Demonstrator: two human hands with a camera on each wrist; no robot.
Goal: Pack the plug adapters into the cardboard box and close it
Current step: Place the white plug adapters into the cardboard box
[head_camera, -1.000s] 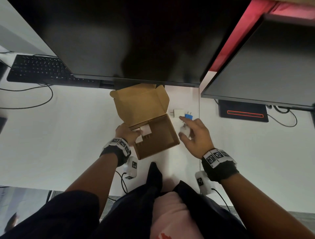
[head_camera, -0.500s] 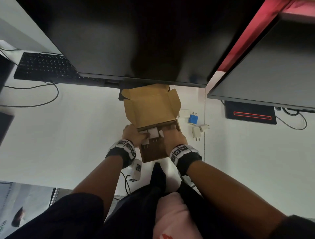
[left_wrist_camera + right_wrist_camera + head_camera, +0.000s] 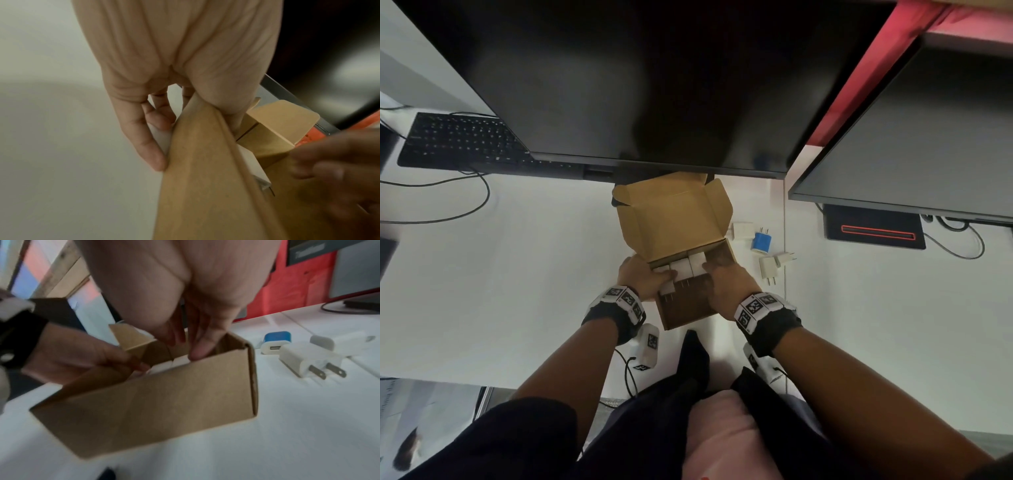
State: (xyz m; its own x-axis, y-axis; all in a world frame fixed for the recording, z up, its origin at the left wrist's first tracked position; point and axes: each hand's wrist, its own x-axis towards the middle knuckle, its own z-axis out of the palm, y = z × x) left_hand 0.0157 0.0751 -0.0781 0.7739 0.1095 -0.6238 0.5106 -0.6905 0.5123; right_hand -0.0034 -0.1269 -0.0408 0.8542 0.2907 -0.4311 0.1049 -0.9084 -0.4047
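Cardboard box [image 3: 681,308] open on white desk [image 3: 517,291], lid up toward monitor [image 3: 637,85]. L hand [image 3: 643,279] and R hand [image 3: 726,284] both inside, fingers on white adapters [image 3: 688,269] packed along far wall. Loose adapters to R of box: blue one [image 3: 762,242], three white [image 3: 768,269]. Keyboard [image 3: 458,142] far L.

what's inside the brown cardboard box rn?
Three white plug adapters sit in a row at the far end of the brown cardboard box, prongs toward the person. Both hands' fingers cover the row's ends and floor there; the near floor shows bare.
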